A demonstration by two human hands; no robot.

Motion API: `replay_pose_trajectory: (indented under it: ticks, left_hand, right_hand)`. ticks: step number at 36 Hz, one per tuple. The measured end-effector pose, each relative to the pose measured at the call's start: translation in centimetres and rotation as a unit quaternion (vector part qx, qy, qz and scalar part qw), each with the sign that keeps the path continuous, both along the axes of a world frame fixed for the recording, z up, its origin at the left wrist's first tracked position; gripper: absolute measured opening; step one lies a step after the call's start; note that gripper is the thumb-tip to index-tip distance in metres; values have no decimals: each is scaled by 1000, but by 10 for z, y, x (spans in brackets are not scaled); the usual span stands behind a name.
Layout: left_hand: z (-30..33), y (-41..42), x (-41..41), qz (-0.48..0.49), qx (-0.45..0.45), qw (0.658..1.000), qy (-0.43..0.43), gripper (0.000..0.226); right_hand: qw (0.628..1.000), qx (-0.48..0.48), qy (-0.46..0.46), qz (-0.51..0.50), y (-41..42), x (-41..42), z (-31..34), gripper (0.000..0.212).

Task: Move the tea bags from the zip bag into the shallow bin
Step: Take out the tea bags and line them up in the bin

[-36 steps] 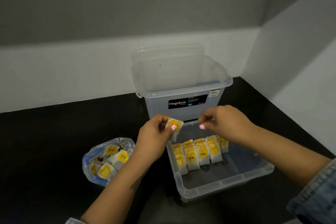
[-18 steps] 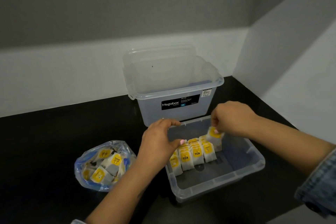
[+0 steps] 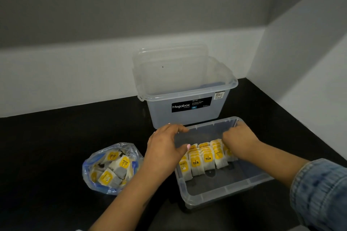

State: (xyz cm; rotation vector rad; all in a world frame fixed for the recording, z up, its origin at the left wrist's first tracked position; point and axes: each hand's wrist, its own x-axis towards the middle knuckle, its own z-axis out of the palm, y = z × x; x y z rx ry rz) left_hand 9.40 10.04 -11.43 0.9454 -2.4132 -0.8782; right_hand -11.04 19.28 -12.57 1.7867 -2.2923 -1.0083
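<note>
The clear shallow bin (image 3: pixel 225 191) stands on the black counter in front of me. Several yellow-labelled tea bags (image 3: pixel 207 159) stand in neat rows across its back half. My right hand (image 3: pixel 239 139) is lowered into the bin at the right end of the rows. Its fingers curl downward and pinch a tea bag there, with the fingertips hidden. My left hand (image 3: pixel 165 148) hovers over the bin's left rim, loosely curled and holding nothing. To the left lies the open zip bag (image 3: pixel 90 167), with several tea bags (image 3: pixel 110 155) inside.
A taller clear Megabox storage box (image 3: pixel 187 107) stands just behind the shallow bin, with its lid (image 3: pixel 169 56) leaning on the wall. Walls close off the back and the right side. Black counter stretches to the left.
My left hand passed a tea bag to my right hand, then dropped to the bin's left rim. My right hand carried the bag down into the right end of the rows.
</note>
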Motion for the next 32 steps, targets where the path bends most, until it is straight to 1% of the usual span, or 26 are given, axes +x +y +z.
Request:
replay_pose_trajectory:
  ticks: [4, 10, 13, 15, 18, 20, 23, 24, 28, 32]
  left_hand:
    - [2, 0, 1, 5, 8, 1000, 2, 38]
    - [3, 0, 2, 11, 16, 1000, -7, 38]
    - [4, -1, 3, 10, 20, 1000, -3, 37]
    - [4, -2, 3, 9, 20, 1000, 0, 36]
    - [4, -3, 3, 6, 18, 1000, 12, 33]
    - [4, -4, 4, 6, 20, 1000, 20, 31]
    - [3, -9, 7, 15, 18, 999, 29, 28]
    - [3, -12, 9, 19, 14, 999, 31, 28]
    - [4, -23, 22, 41, 7, 999, 31, 29]
    - [11, -37, 40, 67, 11, 998, 16, 32]
  right_hand:
    - [999, -19, 32, 19, -1, -6, -5, 12]
    - [999, -25, 19, 22, 2, -9, -11, 12]
    - [998, -55, -19, 10, 5, -7, -5, 18]
    - [995, -79, -63, 2, 7, -3, 1, 20]
    - [983, -92, -157, -39, 12, 4, 5, 12]
    - [975, -45, -208, -66, 15, 8, 5, 12]
    - [957, 79, -260, -100, 18, 15, 3, 25]
    - [952, 102, -271, -102, 18, 16, 1, 29]
    - [944, 117, -290, -108, 15, 17, -11, 37]
    - [945, 106, -291, -109, 9, 14, -18, 37]
